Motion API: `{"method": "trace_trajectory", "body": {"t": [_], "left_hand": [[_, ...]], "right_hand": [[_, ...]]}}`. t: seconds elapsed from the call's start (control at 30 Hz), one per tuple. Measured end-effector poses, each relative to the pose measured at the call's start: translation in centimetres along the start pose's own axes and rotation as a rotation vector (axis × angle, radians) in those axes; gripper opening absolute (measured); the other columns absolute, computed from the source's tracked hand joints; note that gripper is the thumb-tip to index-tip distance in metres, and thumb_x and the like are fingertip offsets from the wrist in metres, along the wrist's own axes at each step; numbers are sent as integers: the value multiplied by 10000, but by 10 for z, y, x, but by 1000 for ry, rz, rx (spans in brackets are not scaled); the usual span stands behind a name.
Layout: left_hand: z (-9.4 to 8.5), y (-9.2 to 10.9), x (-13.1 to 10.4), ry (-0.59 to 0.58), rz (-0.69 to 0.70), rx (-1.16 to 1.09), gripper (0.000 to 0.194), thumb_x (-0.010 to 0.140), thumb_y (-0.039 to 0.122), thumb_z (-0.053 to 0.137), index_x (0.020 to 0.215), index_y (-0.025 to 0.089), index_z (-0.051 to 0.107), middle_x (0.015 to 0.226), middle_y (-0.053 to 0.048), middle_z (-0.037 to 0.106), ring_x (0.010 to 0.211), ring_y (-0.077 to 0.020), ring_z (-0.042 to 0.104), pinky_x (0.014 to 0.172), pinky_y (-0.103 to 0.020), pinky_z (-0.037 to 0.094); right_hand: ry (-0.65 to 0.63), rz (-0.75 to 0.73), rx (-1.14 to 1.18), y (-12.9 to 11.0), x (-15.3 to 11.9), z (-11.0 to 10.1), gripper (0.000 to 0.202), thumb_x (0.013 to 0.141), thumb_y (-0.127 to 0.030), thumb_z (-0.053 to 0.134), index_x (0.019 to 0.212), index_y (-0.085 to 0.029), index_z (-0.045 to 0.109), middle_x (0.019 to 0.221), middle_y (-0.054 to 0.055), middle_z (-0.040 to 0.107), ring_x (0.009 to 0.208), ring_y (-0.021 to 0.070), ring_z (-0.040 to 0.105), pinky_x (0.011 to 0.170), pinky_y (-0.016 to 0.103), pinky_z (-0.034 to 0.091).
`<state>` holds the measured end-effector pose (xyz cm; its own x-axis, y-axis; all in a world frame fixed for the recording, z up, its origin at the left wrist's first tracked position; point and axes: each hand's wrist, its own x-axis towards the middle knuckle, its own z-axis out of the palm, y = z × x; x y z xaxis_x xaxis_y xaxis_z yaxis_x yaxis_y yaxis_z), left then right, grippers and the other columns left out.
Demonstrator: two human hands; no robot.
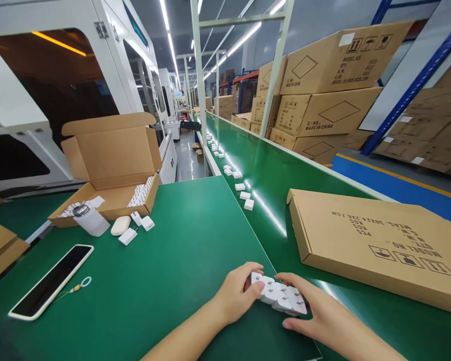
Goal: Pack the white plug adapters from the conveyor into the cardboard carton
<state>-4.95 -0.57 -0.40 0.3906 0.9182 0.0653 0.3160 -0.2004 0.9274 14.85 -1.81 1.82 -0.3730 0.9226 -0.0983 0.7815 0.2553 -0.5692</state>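
A small block of white charger plugs [281, 297], packed side by side in two rows, is between my hands at the near right edge of the green table. My left hand [237, 293] is closed on its left end, thumb on the near side and fingers behind. Around the right end curves my right hand [315, 311], thumb and forefinger spread. The forefinger lies along the far edge, while the thumb appears apart from the near side. Its other fingers are hidden.
A green conveyor [263, 165] carries loose white chargers [244, 195] and a flat carton [376, 240]. On the green table [180, 240] are an open carton [113, 165] with chargers, a white pump bottle [92, 220], loose chargers [128, 236] and a phone [52, 281]. Stacked boxes [323, 110] stand beyond.
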Motion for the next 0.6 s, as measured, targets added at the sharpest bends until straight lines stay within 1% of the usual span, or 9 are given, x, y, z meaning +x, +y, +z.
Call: {"method": "trace_trajectory", "body": {"t": [0.07,0.1,0.17,0.23,0.3,0.37,0.47,0.53,0.6], "left_hand": [[0,0,0,121,15,-56,325,856,346,325,1033,179,541,972,-49,616,783,-149,549,721,-272,437],[-1,-1,0,192,10,-68,342,870,360,284,978,176,552,920,-48,617,769,-148,547,711,-270,433],[-3,-3,1,323,-20,-58,388,883,388,234,831,174,553,757,-32,589,687,-141,527,664,-264,421],[-6,-6,3,401,-51,-27,419,884,407,215,696,181,514,616,-6,519,609,-133,495,617,-255,401],[-7,-9,4,408,-65,-2,435,882,413,213,621,188,477,551,8,476,569,-128,478,590,-248,387],[-8,-12,5,378,-69,15,437,877,413,225,590,191,468,532,11,476,557,-126,480,580,-243,382],[-8,-15,8,337,-71,29,422,864,406,255,582,192,485,527,10,500,551,-124,488,572,-238,382],[-12,-16,14,339,-90,-1,409,855,402,265,600,189,503,531,9,513,530,-119,480,551,-235,381],[-19,-15,23,335,-124,-63,376,841,398,286,637,183,518,552,9,531,500,-110,458,517,-228,375]], "right_hand": [[35,-66,-145,-5,2,-7,583,573,-272,682,1117,-259,471,1044,39,613,869,244,592,664,322,489],[68,-127,-221,-9,4,-11,576,595,-298,689,1125,-253,468,1023,43,617,846,242,598,641,320,487],[116,-277,-367,-20,9,-13,488,686,-367,646,1119,-224,471,945,51,628,777,227,607,588,308,474],[119,-396,-502,-31,15,-9,399,779,-412,557,1100,-187,478,856,52,631,717,218,607,527,294,442],[103,-446,-595,-39,22,-1,327,827,-414,496,1041,-166,502,771,47,624,657,219,602,462,284,384],[96,-447,-628,-42,28,5,275,844,-405,476,970,-165,525,703,42,611,583,219,588,417,280,308],[97,-443,-637,-42,32,9,262,846,-386,492,973,-159,528,673,45,605,532,223,576,404,285,233],[89,-452,-631,-41,32,8,268,833,-378,524,978,-153,531,661,45,605,525,231,576,405,292,217],[73,-472,-602,-39,26,4,266,803,-393,567,934,-164,539,639,31,602,525,231,578,405,295,232]]}}
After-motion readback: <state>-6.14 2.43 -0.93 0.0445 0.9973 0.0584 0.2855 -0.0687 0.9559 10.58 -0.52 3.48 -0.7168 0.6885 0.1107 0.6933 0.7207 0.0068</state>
